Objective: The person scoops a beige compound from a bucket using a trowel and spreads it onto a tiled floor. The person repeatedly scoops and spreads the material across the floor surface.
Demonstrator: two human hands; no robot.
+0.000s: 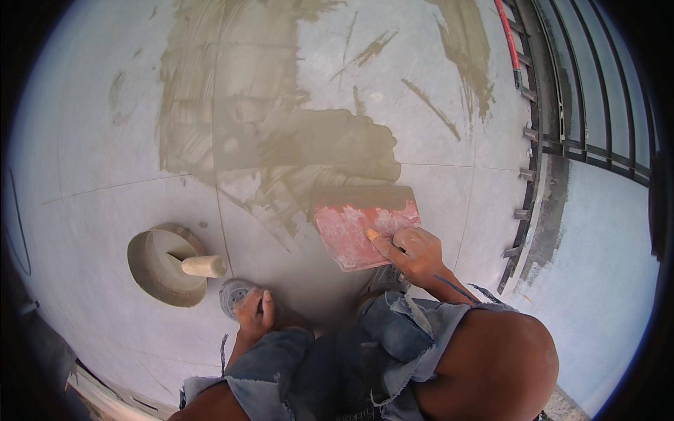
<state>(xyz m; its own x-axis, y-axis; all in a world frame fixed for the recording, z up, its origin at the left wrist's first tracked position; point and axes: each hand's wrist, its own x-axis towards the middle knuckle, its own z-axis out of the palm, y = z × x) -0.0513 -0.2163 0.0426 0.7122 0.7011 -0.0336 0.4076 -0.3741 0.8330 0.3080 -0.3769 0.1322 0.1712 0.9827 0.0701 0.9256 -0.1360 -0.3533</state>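
My right hand (414, 256) grips a red float (361, 235), flat and roughly rectangular, smeared with pale residue. Wet grey-brown grout coats its far edge, which meets the tiled floor. A thick patch of grout (330, 144) lies just beyond the float, spread over the tile joints. My left hand (254, 312) is curled closed beside my left shoe, and nothing shows in it. To its left stands a round bucket (144, 270) with greyish mix inside. A trowel leans in the bucket, its wooden handle (203, 266) sticking out over the rim; its blade is mostly hidden.
Large grey tiles (91, 154) with thin joints cover the floor, and a second grout band (467, 52) runs at the far right. Dark metal railing (607, 91) borders the right side, with a red bar (507, 35) along it. My shoes (235, 296) are close to the work.
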